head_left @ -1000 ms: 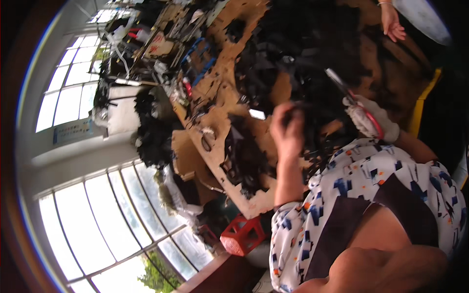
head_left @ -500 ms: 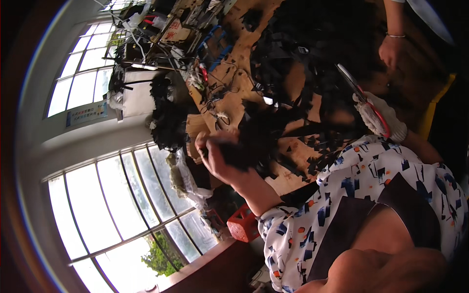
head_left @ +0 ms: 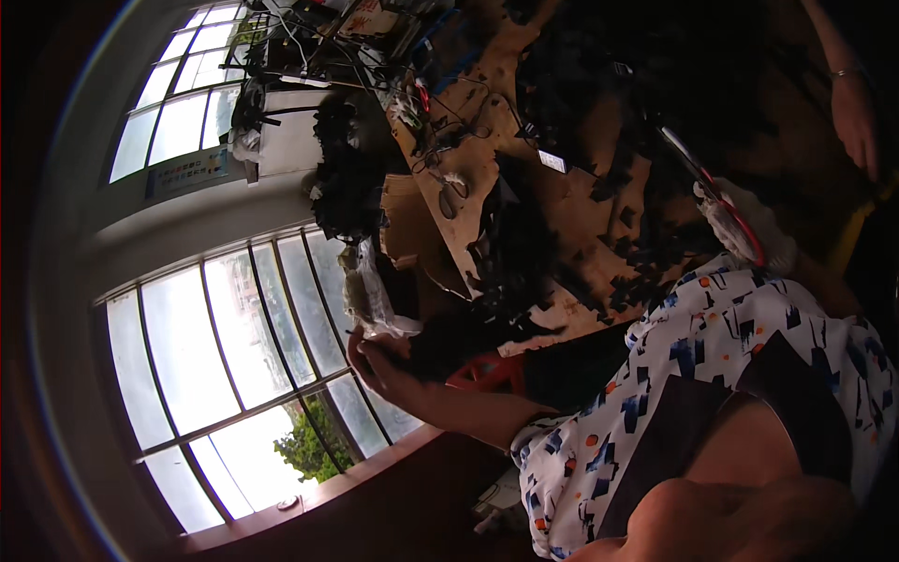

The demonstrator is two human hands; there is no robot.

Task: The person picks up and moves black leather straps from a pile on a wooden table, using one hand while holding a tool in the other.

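1. Scissors (head_left: 719, 194) with red handles are at the near right of the desk (head_left: 476, 164), blades directed toward the far left.
2. The right hand (head_left: 766, 228), in a pale glove, is closed around the scissors' handles, close to the person's patterned shirt (head_left: 698, 328).
3. The bare left hand (head_left: 382, 367) is out past the desk's near left edge, fingers bent. Black material (head_left: 454, 342) lies just to its right; whether the fingers grip it cannot be told.
4. Black scraps (head_left: 515, 248) cover the near left part of the desk; a larger dark heap (head_left: 646, 66) occupies the far side.
5. A small white rectangular item (head_left: 552, 162) lies between these two groups. Dark-handled loops (head_left: 449, 199) rest near the left edge.
6. Left of the desk: a cardboard box (head_left: 412, 225) and a clear plastic bag (head_left: 376, 304). A red stool (head_left: 489, 373) is partly visible at the near corner.
7. Far right: a co-worker's hand (head_left: 854, 126), bare, banded at the wrist, fingers hanging downward. A barred window (head_left: 220, 328) takes up the left.
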